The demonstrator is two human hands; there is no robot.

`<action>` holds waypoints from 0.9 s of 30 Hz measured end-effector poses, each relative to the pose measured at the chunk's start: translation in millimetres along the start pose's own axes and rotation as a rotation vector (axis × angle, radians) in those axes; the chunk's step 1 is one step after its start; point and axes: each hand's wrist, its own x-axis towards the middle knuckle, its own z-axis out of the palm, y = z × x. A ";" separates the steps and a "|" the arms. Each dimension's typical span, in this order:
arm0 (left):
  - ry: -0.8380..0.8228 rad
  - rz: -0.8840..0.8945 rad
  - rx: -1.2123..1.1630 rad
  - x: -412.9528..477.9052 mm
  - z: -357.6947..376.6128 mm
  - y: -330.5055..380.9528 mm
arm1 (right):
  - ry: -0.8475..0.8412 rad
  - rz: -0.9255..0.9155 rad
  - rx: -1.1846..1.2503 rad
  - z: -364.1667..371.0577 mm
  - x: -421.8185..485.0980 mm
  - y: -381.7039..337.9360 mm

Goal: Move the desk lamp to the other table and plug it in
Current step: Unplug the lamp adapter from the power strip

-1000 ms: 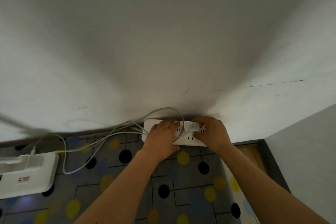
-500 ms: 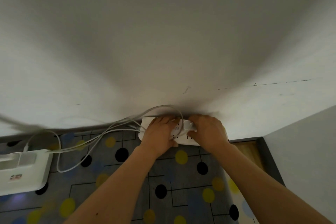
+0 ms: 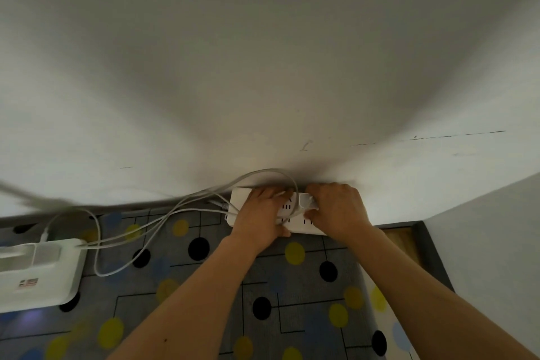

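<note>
A: Where is the lamp's plug?

B: A white plug [image 3: 307, 202] sits on top of a white power strip [image 3: 295, 221] that lies on the floor against the foot of the wall [image 3: 263, 67]. The right hand [image 3: 339, 210] is closed around the plug, fingers curled over it and the thumb below, so only its left end shows. Whether the prongs are fully in, I cannot tell.

A: And the other hand?

B: The left hand [image 3: 261, 213] lies flat over the left half of the power strip, fingers spread and pressing down on it, gripping nothing. A few socket slots show between the two hands.

A: The lamp itself?

B: Not in view. A white cord [image 3: 280, 174] arcs up from the plug along the wall and runs away to the left, blurring toward the left edge of the floor.

A: What else lies down there?

B: More white cables [image 3: 163, 222] lead from the left end of the power strip across the floor to a white box-shaped device [image 3: 38, 272] near the left edge; one cable loops on the rug in front of it. The rug [image 3: 292, 301] is grey with black lines and black, yellow and blue dots, and both forearms reach over it. At the right a strip of wooden floor [image 3: 404, 238] shows beside a grey panel [image 3: 496, 257].
</note>
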 end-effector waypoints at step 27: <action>-0.009 -0.028 -0.009 1.6 -1.2 2.0 | -0.044 0.054 0.134 -0.9 10.4 4.9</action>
